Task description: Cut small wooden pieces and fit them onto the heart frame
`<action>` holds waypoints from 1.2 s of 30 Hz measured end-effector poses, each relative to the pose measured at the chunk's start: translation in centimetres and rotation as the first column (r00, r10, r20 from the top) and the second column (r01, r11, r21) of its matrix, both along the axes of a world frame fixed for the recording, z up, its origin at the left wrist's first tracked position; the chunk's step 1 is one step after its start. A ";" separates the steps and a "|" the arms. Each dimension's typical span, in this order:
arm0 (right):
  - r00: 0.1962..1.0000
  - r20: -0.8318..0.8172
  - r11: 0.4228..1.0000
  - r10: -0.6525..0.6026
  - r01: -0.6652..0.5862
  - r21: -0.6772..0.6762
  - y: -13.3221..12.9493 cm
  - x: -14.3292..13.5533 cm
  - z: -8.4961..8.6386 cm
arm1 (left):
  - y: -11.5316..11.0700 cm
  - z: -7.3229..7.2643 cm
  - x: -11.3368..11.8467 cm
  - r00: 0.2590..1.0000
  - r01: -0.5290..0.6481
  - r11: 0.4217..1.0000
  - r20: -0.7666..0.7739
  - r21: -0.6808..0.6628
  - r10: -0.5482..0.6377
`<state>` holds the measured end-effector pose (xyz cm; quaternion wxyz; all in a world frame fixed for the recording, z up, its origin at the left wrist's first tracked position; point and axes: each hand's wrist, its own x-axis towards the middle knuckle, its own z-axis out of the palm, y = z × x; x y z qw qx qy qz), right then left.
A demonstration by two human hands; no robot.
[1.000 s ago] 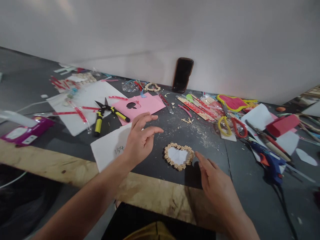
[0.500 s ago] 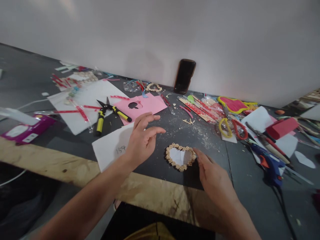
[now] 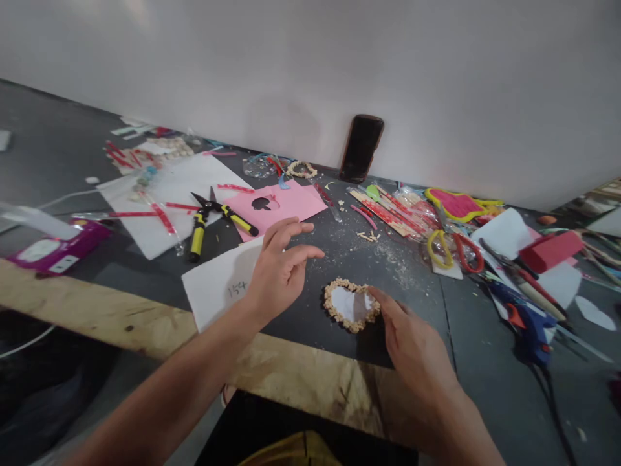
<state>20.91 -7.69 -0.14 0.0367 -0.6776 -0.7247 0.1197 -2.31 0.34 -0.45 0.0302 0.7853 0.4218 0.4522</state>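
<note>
A heart-shaped piece (image 3: 355, 322), rimmed with small tan wood-like beads around a white centre, lies on the dark table. My right hand (image 3: 412, 336) is at its right side, with the index fingertip on the upper right rim; its fingers are stretched out rather than wrapped round the heart. To the left, my left hand (image 3: 281, 275) hovers above the table, thumb and forefinger apart, with nothing between them. Beneath that wrist is a white paper (image 3: 208, 291) with handwritten digits.
Yellow-and-black pliers (image 3: 197, 236) lie near pink paper (image 3: 291, 206). A phone (image 3: 361, 147) leans on the wall. Scissors (image 3: 439, 249), a blue glue gun (image 3: 533, 330) and wrapped red-and-white sticks (image 3: 388, 210) are on the right. A purple box (image 3: 61, 249) sits at far left.
My right forefinger has moved slightly left, onto the heart's upper right rim. My left hand keeps its pose. The whole view has shifted a little.
</note>
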 end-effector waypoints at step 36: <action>0.980 -0.136 0.906 0.148 -0.079 0.416 -5.9 -0.2 -2.2 | 0.1 -0.8 0.2 1.000 -0.004 1.000 -0.011 0.000 0.004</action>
